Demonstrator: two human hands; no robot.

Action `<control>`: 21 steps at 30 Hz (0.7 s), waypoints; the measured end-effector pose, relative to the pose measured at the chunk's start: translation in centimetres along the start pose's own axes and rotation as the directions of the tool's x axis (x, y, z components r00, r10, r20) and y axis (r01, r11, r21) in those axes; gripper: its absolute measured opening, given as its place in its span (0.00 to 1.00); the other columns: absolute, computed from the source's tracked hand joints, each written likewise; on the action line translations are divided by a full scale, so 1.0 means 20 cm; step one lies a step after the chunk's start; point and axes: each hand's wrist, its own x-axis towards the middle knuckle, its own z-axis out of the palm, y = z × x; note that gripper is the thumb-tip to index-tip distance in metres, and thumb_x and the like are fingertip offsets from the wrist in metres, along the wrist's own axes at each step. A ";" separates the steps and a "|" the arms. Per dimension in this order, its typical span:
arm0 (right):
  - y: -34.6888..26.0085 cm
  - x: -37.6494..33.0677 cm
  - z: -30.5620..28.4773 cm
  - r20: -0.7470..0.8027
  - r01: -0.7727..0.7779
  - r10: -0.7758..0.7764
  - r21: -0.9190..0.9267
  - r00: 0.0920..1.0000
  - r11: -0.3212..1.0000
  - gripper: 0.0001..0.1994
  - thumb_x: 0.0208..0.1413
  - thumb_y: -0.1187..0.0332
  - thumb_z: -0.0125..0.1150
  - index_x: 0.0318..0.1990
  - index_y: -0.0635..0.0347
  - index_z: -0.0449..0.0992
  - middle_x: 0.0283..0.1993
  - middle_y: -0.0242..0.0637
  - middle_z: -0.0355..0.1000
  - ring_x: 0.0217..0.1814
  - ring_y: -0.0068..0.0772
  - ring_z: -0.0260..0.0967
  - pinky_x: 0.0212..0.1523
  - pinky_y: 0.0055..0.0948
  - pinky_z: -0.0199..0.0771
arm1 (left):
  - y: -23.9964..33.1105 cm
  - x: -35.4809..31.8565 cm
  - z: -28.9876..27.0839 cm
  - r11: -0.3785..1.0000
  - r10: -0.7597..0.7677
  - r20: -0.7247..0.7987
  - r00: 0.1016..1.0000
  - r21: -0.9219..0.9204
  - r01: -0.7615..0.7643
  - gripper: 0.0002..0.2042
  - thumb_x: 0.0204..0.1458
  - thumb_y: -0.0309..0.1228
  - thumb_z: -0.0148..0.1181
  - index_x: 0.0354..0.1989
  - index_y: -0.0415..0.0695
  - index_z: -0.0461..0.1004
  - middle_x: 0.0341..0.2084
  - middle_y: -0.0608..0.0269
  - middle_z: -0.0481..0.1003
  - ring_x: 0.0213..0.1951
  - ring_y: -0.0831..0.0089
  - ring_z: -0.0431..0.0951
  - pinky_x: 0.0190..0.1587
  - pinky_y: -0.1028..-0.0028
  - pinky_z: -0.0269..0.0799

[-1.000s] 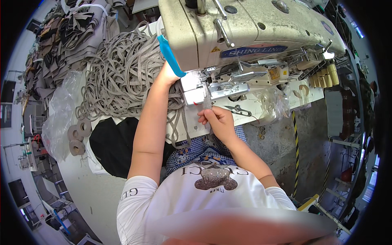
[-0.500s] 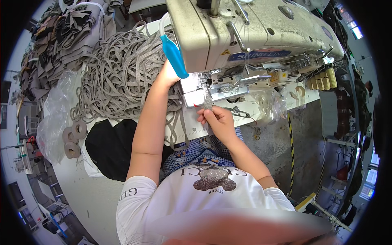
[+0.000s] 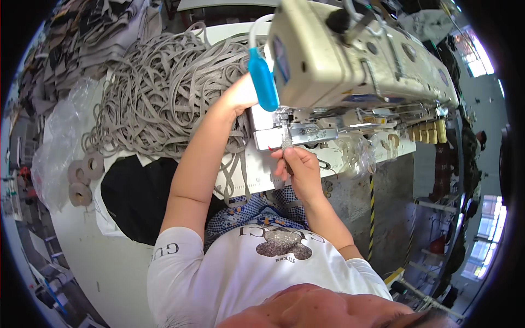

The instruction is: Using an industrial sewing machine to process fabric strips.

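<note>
A narrow grey fabric strip (image 3: 287, 139) runs toward me from under the needle area of a cream industrial sewing machine (image 3: 322, 71). My right hand (image 3: 302, 168) pinches it between thumb and fingers, just in front of the machine's metal bed (image 3: 268, 140). Beyond the bed, on the far left side of the machine head, my left hand (image 3: 244, 94) reaches in. Its fingers are hidden behind the machine and a hanging blue tube-shaped piece (image 3: 263, 82). A large tangled heap of grey strip (image 3: 169, 93) lies right beside my left forearm.
On the pale tabletop (image 3: 109, 268) rest a black cloth (image 3: 136, 199), several grey rolls (image 3: 80, 194) and clear plastic (image 3: 63, 147). Folded fabric is stacked (image 3: 93, 54) at the far left. A plastic bag (image 3: 355, 153) sits right of the bed, and thread cones (image 3: 426, 132) hang further right.
The view has tilted, so the machine appears shifted right. My right hand still pinches the strip near the bed, and my left still reaches behind the machine head.
</note>
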 end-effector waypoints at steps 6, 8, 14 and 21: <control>0.01 0.00 0.02 -0.075 0.020 -0.020 -0.001 0.997 1.000 0.15 0.58 0.63 0.44 0.33 0.66 0.73 0.19 0.32 0.68 0.16 0.14 0.55 0.19 0.12 0.54 | 0.10 -0.07 0.07 0.995 0.097 -0.040 0.995 -0.002 -0.097 0.05 0.46 0.25 0.55 0.32 0.40 0.72 0.26 0.67 0.73 0.28 0.80 0.72 0.34 0.79 0.69; 0.02 0.00 0.03 -0.084 0.020 -0.020 0.002 0.996 1.000 0.15 0.58 0.63 0.45 0.33 0.67 0.73 0.19 0.33 0.68 0.15 0.14 0.55 0.19 0.12 0.54 | 0.11 -0.10 0.08 0.988 0.132 -0.037 0.991 0.090 -0.128 0.06 0.47 0.25 0.54 0.33 0.40 0.73 0.27 0.66 0.74 0.28 0.80 0.73 0.33 0.79 0.69; 0.03 0.00 0.03 -0.113 0.030 -0.027 0.030 0.993 0.999 0.15 0.58 0.62 0.45 0.34 0.67 0.72 0.18 0.35 0.68 0.14 0.15 0.55 0.18 0.12 0.55 | 0.11 -0.08 0.08 0.989 0.107 -0.007 0.994 0.103 -0.106 0.07 0.47 0.25 0.53 0.35 0.39 0.73 0.27 0.65 0.74 0.28 0.80 0.74 0.33 0.79 0.70; 0.03 -0.01 0.03 -0.115 0.029 -0.028 0.009 0.993 1.000 0.15 0.59 0.63 0.44 0.34 0.67 0.72 0.18 0.35 0.68 0.15 0.16 0.55 0.19 0.13 0.56 | 0.11 -0.08 0.06 0.994 0.094 0.072 0.993 0.046 -0.097 0.09 0.48 0.26 0.54 0.37 0.37 0.73 0.30 0.61 0.75 0.32 0.78 0.75 0.36 0.79 0.70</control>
